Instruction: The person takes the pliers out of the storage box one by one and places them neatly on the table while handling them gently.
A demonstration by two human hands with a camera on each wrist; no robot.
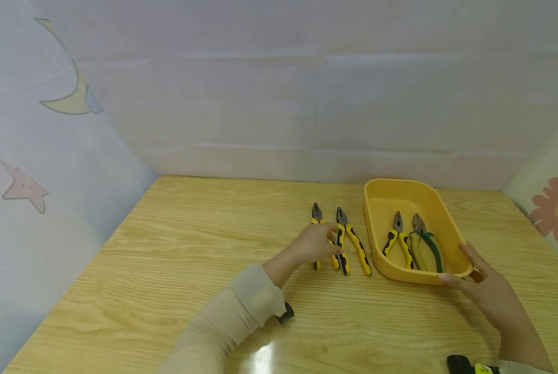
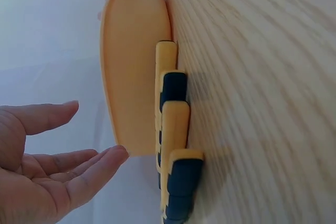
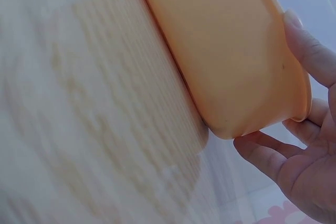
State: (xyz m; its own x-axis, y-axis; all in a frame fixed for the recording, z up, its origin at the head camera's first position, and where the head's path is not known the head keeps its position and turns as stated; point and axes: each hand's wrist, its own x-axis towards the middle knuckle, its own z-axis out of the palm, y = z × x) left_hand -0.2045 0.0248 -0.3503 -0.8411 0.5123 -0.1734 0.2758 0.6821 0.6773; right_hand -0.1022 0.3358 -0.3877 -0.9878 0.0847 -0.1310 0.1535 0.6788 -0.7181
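Note:
Two pairs of yellow-and-black pliers lie side by side on the wooden table: the left pliers (image 1: pixel 317 212) and the right pliers (image 1: pixel 360 254), heads pointing away. Over them hovers my left hand (image 1: pixel 313 244), partly covering the left pair. In the left wrist view its loosely bent fingers (image 2: pixel 94 182) stand apart from the handles (image 2: pixel 176 124), with nothing between them. My right hand (image 1: pixel 489 293) holds the near right corner of a yellow plastic bin (image 1: pixel 400 189). The right wrist view shows the thumb (image 3: pixel 310 51) at the rim and fingers against the end wall.
Inside the bin lie yellow-and-black pliers (image 1: pixel 398 223) and green-handled pliers (image 1: pixel 430 244), heads pointing away. Pale cloth walls (image 1: pixel 241 104) close off the table's back and sides. The wooden table (image 1: pixel 167 239) extends left of the pliers.

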